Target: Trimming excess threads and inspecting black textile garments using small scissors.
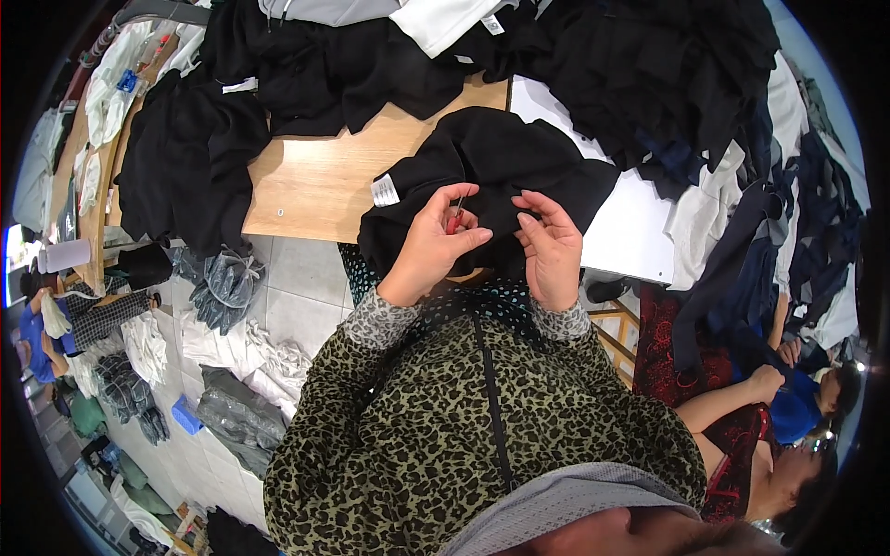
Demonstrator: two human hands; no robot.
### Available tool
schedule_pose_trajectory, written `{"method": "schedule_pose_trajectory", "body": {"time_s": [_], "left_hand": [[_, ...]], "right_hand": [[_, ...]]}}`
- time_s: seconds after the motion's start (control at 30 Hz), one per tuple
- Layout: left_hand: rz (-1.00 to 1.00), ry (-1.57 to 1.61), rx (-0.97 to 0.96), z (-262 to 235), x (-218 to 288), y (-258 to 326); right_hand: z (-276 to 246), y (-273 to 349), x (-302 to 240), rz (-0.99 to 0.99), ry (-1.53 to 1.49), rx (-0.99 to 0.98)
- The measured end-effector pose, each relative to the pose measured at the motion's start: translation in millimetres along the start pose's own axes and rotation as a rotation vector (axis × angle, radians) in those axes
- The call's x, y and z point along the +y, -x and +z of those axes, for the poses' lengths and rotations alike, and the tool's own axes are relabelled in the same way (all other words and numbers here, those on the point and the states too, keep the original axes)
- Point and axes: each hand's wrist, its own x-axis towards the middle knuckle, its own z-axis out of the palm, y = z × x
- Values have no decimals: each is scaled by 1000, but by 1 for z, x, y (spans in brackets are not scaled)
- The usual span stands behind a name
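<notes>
A pale wood-grain counter [320,181] bears, at its near edge, a crumpled black fabric garment [505,148]; above it, the right hand [554,248] bends thumb toward fingers, pinching what I cannot tell; the left hand [431,239] grips a small red-and-metal tool [453,224].

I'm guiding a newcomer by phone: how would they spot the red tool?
Start at the leopard-print jacket, then go up to the black garment beyond it. Over that cloth, the left hand holds the small tool, whose red sets it apart from the black fabric and white label.
</notes>
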Motion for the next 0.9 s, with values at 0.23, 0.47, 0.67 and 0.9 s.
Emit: {"method": "schedule_pose_trajectory", "body": {"time_s": [0.23,0.47,0.67,0.9], "left_hand": [[256,-326,113,-5,-8,-2],[662,-705,70,8,-2,-6],[539,-674,15,8,-1,-13],[33,-203,-35,4,6,-13]], "right_hand": [[0,-1,-2,-37,95,-59],[6,3,-7,-6,160,-88],[3,4,-6,-33,261,-140],[3,2,-6,5,217,-120]]}}
